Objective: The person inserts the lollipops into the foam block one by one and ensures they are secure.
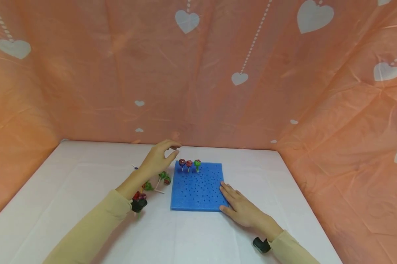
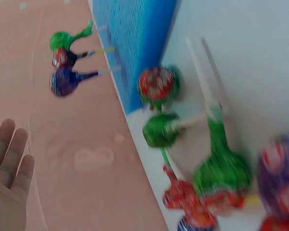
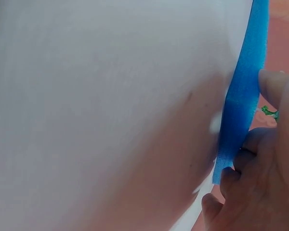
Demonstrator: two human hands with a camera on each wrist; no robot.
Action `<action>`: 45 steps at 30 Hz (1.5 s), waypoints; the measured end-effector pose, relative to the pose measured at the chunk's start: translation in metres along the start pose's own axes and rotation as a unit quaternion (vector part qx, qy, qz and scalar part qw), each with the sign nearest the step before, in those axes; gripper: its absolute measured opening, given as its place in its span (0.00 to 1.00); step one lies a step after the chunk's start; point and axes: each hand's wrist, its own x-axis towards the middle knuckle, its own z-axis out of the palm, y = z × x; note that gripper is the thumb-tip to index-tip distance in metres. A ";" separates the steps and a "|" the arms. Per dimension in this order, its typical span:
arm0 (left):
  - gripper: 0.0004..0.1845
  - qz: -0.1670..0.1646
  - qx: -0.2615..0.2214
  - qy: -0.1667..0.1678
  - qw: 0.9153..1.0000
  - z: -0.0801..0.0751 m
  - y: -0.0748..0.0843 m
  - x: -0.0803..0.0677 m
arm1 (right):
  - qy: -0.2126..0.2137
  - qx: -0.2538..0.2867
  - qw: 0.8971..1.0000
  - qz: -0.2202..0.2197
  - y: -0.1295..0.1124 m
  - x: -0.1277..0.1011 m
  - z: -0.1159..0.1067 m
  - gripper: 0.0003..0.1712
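A blue foam board (image 1: 198,200) dotted with small holes lies on the table. Along its far left edge three wrapped lollipops stand upright on their sticks: a purple one (image 1: 182,162), a red one (image 1: 189,164) and a green one (image 1: 197,163). My left hand (image 1: 159,157) is raised beyond the loose lollipops, left of the standing ones, its fingers apart and holding nothing. My right hand (image 1: 241,207) rests on the board's right edge with fingers extended. In the left wrist view a loose green lollipop (image 2: 221,168) lies among others; my left forearm hides part of that pile in the head view.
Several loose lollipops (image 1: 148,186) are strewn left of the board on the white tabletop (image 1: 198,234). An orange curtain (image 1: 205,110) printed with pale hearts rises behind the table's far edge and along the sides.
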 end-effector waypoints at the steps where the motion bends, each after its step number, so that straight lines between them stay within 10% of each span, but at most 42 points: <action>1: 0.15 -0.002 0.000 0.005 1.000 -0.004 -0.002 -0.001 | 0.001 0.000 1.000 0.000 0.000 0.000 0.000 0.43; 10: 0.13 -0.021 0.023 0.025 0.999 -0.034 -0.025 -0.018 | 0.004 0.000 1.000 -0.001 0.001 -0.001 0.000 0.43; 23: 0.11 -0.058 0.115 -0.035 0.991 -0.064 -0.053 -0.046 | -0.001 0.006 1.000 0.004 -0.001 -0.002 -0.003 0.43; 45: 0.12 -0.037 0.162 -0.140 0.976 -0.064 -0.068 -0.069 | -0.003 0.011 1.000 -0.001 0.001 0.000 -0.001 0.44</action>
